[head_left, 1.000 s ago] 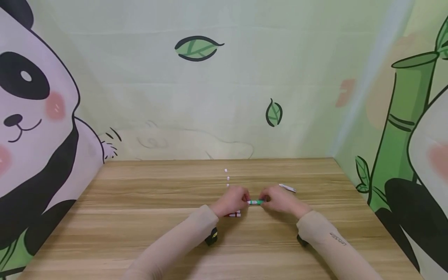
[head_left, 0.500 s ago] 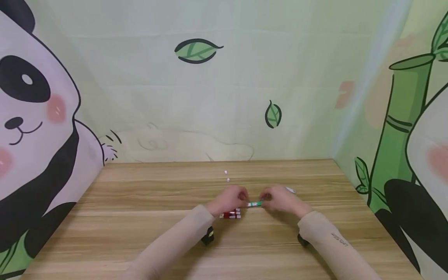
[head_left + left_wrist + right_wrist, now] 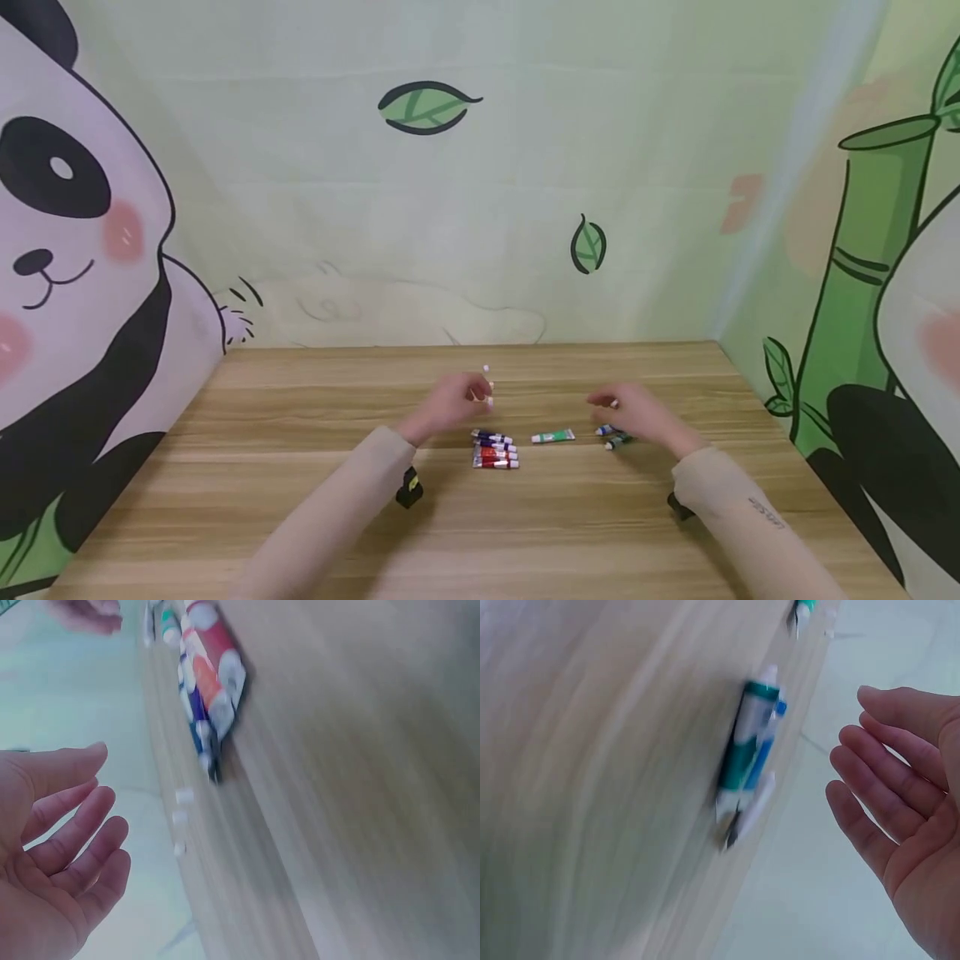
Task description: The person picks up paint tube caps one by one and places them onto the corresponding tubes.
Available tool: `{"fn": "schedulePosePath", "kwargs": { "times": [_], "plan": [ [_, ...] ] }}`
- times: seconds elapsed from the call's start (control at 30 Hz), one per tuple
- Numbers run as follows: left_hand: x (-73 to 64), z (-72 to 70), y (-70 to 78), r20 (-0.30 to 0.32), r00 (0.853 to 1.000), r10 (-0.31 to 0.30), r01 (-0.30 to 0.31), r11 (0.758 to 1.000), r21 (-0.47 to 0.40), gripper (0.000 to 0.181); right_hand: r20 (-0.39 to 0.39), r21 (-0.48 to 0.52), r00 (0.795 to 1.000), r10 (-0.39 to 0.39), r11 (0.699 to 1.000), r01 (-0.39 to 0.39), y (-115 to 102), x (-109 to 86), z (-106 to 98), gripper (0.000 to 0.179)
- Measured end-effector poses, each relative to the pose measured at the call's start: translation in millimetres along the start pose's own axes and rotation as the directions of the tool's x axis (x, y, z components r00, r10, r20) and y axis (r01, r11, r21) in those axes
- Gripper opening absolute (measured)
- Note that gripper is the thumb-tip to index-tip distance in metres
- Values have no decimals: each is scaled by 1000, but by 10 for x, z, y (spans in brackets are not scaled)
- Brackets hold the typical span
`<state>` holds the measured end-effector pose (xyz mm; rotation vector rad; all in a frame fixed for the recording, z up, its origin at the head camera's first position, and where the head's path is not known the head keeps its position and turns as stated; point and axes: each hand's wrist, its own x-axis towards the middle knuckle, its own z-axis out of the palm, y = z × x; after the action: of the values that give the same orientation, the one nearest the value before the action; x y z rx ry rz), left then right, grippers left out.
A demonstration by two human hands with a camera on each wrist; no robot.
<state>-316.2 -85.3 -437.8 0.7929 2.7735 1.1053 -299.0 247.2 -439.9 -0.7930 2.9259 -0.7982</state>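
A green paint tube [image 3: 552, 437] lies on the table between my hands, untouched. My left hand [image 3: 448, 407] is raised behind and left of a cluster of paint tubes. In that cluster are a red tube [image 3: 496, 464], an orange tube [image 3: 495, 454] and dark blue-purple ones [image 3: 492, 437]. My right hand [image 3: 637, 414] hovers over a blue tube [image 3: 604, 430] and a dark green tube [image 3: 742, 742]; a white tube [image 3: 757, 802] lies alongside. Both wrist views show the left hand [image 3: 64, 847] and the right hand [image 3: 907, 795] with loosely bent fingers around nothing.
Small white pieces [image 3: 491, 402] stand in a row toward the back of the wooden table [image 3: 337, 475]. A printed cloth backdrop [image 3: 337, 208] with pandas and bamboo rises behind and at both sides.
Both hands have let go of the green tube and drawn apart, left hand to the left and right hand to the right. Tubes previously hidden behind them now show.
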Motion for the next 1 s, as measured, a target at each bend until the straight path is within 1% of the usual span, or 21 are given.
{"fn": "schedulePosePath", "kwargs": {
  "times": [0.13,0.2,0.3,0.4,0.43,0.53,0.67,0.87,1.0],
  "plan": [
    [-87,-125,-96,-48,998,-35,36,999,11,17,-17,-21,1000,14,1000,-14,46,-39,-80,26],
    [-124,-164,-154,-66,997,-33,35,999,22,16,-25,-30,1000,16,999,-17,70,-54,-107,25],
    [-172,-212,-209,-76,996,-47,48,999,17,18,-30,-25,999,25,999,-26,102,-66,-133,24],
    [-206,-244,-235,-81,994,-68,68,998,7,19,-32,-19,999,28,999,-28,127,-61,-154,24],
    [-215,-251,-241,-82,994,-72,73,997,9,19,-35,-20,999,39,999,-40,136,-56,-157,24],
    [-234,-250,-274,-84,993,-79,80,997,9,19,-35,-31,998,49,998,-50,160,-34,-167,24],
    [-251,-221,-308,-68,995,-79,78,997,-8,19,-34,-43,997,70,997,-71,196,-4,-159,24],
    [-274,-188,-283,-44,995,-93,92,996,-9,20,-10,-53,993,119,991,-120,280,39,-121,24],
    [-282,-185,-263,-30,994,-106,106,994,-15,20,-3,-41,988,154,987,-154,349,61,-94,24]
  ]
}}
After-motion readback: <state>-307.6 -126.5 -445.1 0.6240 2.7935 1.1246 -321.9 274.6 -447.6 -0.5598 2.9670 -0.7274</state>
